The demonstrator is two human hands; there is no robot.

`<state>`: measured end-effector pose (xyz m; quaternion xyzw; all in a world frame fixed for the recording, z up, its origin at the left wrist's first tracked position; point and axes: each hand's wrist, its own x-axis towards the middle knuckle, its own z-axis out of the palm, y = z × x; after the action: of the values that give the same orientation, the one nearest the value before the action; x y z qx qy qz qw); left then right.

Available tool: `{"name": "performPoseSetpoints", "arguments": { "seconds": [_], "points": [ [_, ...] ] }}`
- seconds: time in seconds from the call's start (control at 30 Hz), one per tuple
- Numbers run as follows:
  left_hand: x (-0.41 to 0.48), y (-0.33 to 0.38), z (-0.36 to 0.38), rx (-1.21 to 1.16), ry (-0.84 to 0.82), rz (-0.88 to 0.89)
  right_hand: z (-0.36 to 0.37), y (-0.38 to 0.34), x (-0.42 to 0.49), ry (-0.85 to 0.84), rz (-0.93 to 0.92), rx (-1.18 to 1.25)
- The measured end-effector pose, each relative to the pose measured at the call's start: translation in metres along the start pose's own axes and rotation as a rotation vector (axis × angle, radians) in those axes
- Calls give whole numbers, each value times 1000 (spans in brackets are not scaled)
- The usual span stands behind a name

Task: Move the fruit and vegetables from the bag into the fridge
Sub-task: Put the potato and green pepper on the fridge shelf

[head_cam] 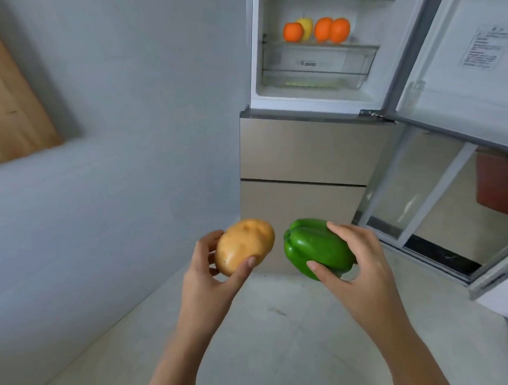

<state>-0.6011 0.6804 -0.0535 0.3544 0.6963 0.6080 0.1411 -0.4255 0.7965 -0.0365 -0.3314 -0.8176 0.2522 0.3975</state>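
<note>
Two bare forearms enter from the bottom edge, both raised over a pale tiled floor [271, 322].

Left hand [212, 271]: curled round a potato [243, 245], thumb across its near face, fingers behind. The potato is tan, oblong and tilted.

Right hand [359, 268]: closed over a green bell pepper [314, 246], thumb on the near underside, fingers over the top right. The pepper lies on its side.

Potato and pepper: side by side, near but apart, a narrow gap of floor and fridge front showing between them.

Fridge [303, 153]: straight ahead, past both hands. Two lower fronts in beige, shut, split by a dark seam. The upper compartment stands open.

Fridge door [467, 70]: swung out to the right, its lower edge overhanging the space above and to the right of the right hand; a printed label sits on its inner face.

Middle shelf [318, 44]: three oranges [293, 31] and one yellow fruit [306, 25] in a row, bare shelf to their left and right. A clear drawer [315, 60] lies beneath. Red and green produce on the shelf above is cut off by the top edge.

Grey wall [119, 130]: runs along the left, up to the fridge's side.

Open floor lies between the hands and the fridge base.
</note>
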Motion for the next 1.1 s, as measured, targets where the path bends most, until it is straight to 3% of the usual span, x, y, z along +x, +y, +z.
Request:
{"name": "performPoseSetpoints", "arguments": {
  "seconds": [0.33,0.77,1.1],
  "points": [
    [96,-16,60,-9,-89,17,6,59,80,80,73,-8],
    [260,18,210,66,-77,203,-33,176,256,157,30,28],
    [360,13,265,34,-40,215,-24,226,359,166,-4,61]
  ]
}}
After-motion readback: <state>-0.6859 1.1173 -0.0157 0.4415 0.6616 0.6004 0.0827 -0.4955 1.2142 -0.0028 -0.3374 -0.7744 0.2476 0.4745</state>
